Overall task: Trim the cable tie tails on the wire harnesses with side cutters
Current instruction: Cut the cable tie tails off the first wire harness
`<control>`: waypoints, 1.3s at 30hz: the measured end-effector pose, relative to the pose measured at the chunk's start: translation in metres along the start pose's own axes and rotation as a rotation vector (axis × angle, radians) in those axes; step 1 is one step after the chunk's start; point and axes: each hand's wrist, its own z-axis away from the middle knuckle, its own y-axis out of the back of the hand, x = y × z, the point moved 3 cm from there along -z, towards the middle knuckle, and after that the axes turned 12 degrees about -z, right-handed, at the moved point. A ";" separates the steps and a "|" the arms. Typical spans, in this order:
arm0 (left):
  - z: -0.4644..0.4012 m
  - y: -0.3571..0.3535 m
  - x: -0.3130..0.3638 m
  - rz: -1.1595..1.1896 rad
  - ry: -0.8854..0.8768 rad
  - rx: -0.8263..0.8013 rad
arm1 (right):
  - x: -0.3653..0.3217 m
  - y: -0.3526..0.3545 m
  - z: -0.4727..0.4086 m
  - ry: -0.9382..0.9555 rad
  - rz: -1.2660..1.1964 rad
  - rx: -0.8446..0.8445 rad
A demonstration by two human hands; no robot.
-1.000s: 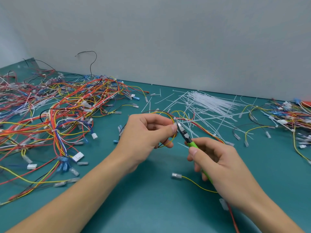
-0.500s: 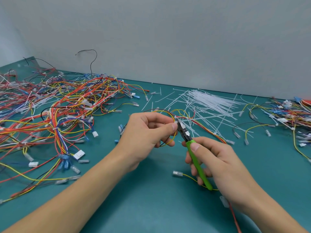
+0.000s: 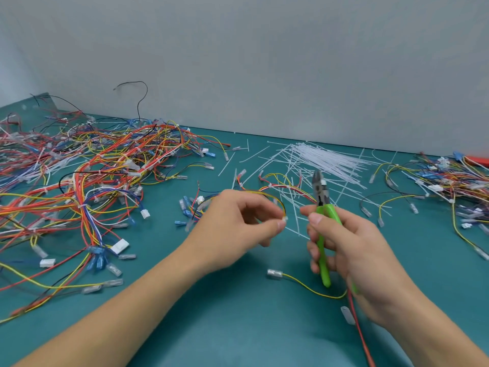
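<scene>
My left hand (image 3: 238, 229) pinches a small wire harness (image 3: 275, 198) of yellow, red and black wires between thumb and fingertips, at a white cable tie (image 3: 283, 219). My right hand (image 3: 352, 250) grips green-handled side cutters (image 3: 323, 229), held upright. Their dark jaws (image 3: 318, 185) point up and away, a little to the right of the harness and clear of it. A yellow lead of the harness runs under my right hand to a clear terminal (image 3: 274, 273) on the mat.
A big heap of tangled harnesses (image 3: 87, 186) covers the left of the green mat (image 3: 238, 327). Loose white cable ties (image 3: 325, 158) lie spread behind my hands. More harnesses (image 3: 444, 181) lie at the right edge. A grey wall stands close behind.
The cutters have come away from the harness and swung upright, jaws now pointing up. My left hand has turned and shifted its pinch onto the cable tie.
</scene>
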 end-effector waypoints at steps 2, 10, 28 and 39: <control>0.005 -0.008 0.003 -0.263 -0.135 -0.035 | -0.002 -0.001 0.001 0.061 0.080 -0.002; 0.015 -0.024 0.013 -0.635 -0.400 -0.221 | 0.000 -0.007 0.004 0.172 0.291 0.000; -0.007 0.018 -0.010 -0.203 0.045 0.322 | -0.007 -0.004 0.008 0.066 0.149 -0.135; -0.017 0.061 -0.035 -0.340 0.232 0.140 | -0.015 0.009 0.008 0.035 0.174 -0.220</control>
